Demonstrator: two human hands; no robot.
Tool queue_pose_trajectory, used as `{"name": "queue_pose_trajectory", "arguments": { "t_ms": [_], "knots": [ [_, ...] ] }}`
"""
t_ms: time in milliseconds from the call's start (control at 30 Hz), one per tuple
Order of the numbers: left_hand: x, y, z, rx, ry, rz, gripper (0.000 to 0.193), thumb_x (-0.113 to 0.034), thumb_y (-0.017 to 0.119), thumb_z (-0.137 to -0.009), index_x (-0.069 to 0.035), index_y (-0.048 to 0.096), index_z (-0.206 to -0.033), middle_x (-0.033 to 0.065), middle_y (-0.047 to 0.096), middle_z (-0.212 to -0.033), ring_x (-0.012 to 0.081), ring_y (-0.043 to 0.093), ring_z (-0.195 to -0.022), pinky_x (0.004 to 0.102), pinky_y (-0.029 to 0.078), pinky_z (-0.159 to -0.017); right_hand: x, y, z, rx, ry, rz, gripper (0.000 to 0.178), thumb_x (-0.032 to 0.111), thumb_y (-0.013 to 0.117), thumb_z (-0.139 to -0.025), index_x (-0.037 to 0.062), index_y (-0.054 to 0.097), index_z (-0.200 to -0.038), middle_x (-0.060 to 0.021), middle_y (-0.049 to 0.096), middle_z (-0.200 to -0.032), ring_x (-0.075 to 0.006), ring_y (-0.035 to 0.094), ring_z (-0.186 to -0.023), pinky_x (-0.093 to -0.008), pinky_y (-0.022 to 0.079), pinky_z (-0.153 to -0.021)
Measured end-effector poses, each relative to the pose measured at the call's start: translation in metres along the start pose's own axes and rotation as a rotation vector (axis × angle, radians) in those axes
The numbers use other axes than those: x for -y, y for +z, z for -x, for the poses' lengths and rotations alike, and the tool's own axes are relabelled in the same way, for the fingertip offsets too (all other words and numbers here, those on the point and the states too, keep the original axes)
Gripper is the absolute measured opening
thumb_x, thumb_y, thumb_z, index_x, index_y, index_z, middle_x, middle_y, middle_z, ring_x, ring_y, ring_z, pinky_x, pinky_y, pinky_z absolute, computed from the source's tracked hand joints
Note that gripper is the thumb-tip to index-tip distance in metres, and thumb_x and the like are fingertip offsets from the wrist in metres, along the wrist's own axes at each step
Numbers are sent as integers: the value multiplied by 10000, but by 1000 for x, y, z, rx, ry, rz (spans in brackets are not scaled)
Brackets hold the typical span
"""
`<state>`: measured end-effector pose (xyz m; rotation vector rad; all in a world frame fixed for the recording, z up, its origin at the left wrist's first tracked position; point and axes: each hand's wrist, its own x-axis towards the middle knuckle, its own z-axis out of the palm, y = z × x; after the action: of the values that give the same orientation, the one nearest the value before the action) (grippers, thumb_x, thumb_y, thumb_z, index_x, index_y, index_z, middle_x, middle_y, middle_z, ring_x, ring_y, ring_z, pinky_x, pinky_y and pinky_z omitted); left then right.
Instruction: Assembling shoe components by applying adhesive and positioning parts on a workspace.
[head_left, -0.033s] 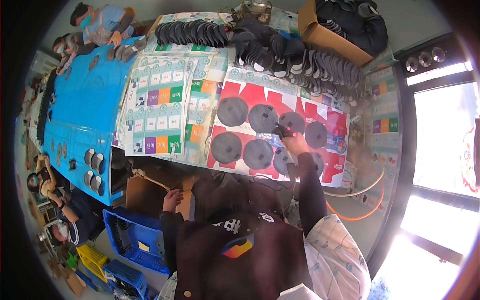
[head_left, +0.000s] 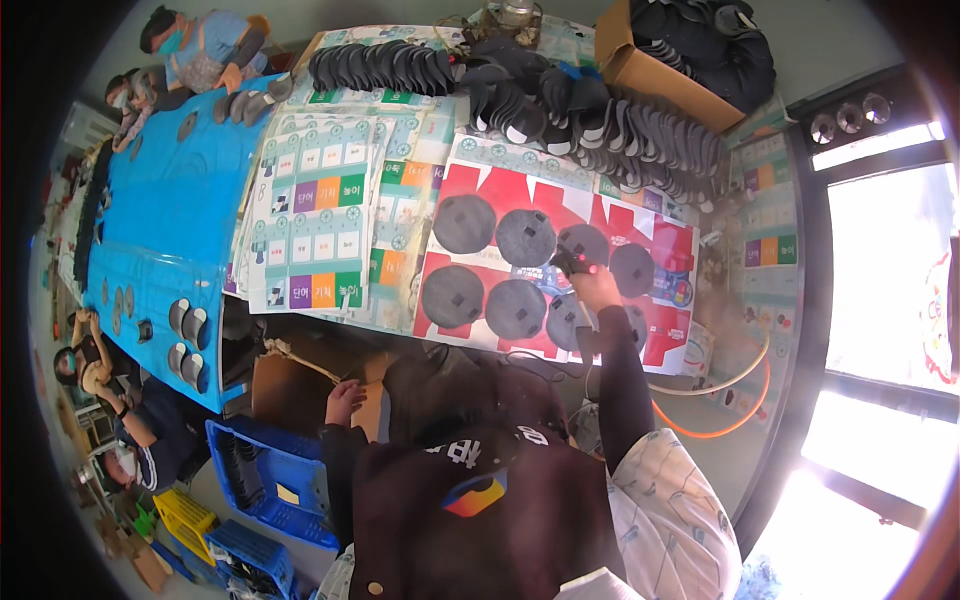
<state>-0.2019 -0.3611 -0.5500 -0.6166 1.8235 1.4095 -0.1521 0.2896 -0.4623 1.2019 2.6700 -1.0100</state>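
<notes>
My right hand (head_left: 596,287) is closed around a dark handheld tool (head_left: 570,263), perhaps a spray gun; its exact kind is too small to make out. It is held over two rows of dark grey round discs, each with a small square patch. One grey disc (head_left: 583,242) lies just beyond the tool, another disc (head_left: 525,237) to its left. Beneath the discs lies a red and white printed sheet (head_left: 476,181). My left hand (head_left: 345,402) hangs beside the table's near edge, fingers loosely bent, with nothing visible in it. A cardboard box (head_left: 285,385) stands close to it.
Rows of curved dark pieces (head_left: 380,68) line the table's far side. An open carton (head_left: 660,75) of dark pieces stands behind. Printed sheets (head_left: 305,215) are stacked left. An orange hose (head_left: 720,432) loops at right. Co-workers sit around a blue table (head_left: 165,220); blue crates (head_left: 265,470) stand below.
My right hand and the tool have shifted slightly to the right. The discs and my left hand look unmoved.
</notes>
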Motion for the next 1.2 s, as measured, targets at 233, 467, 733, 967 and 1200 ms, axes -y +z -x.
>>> {"name": "queue_pose_trajectory", "arguments": {
  "t_ms": [233,467,733,967,1200],
  "knots": [
    [19,-4,2,18,-29,-17,276,-183,603,-993,-64,644,-1238,73,724,-987,174,702,-822,269,519,-657,7,-87,16,-30,274,-302,301,262,653,-836,1,733,-963,-222,725,-798,-376,738,-775,-444,564,-723],
    [6,5,-2,74,-48,-81,295,-217,599,-993,-97,653,-1256,74,743,-1029,186,717,-884,304,527,-755,-52,-68,-11,199,-51,49,262,233,624,-834,22,705,-967,-245,706,-838,-422,715,-860,-468,561,-781],
    [-23,20,4,69,12,-153,287,-249,606,-1017,-99,657,-1256,71,746,-1032,174,705,-882,305,522,-752,-68,-78,-14,47,-226,9,258,198,633,-816,26,699,-997,-278,687,-923,-489,653,-953,-530,531,-810],
    [-7,21,10,58,-10,-171,286,-262,594,-1021,-102,654,-1250,66,743,-1041,180,708,-898,311,522,-776,-58,-88,13,-134,94,-27,301,278,649,-881,52,726,-1064,-302,684,-999,-494,638,-1022,-558,523,-864],
    [-9,28,11,70,-16,-171,298,-256,591,-1017,-92,653,-1258,73,737,-1051,190,711,-897,318,526,-780,-58,-82,24,-212,84,-154,333,293,633,-881,37,720,-1077,-311,682,-1008,-495,634,-1051,-528,524,-863]
  ]
}}
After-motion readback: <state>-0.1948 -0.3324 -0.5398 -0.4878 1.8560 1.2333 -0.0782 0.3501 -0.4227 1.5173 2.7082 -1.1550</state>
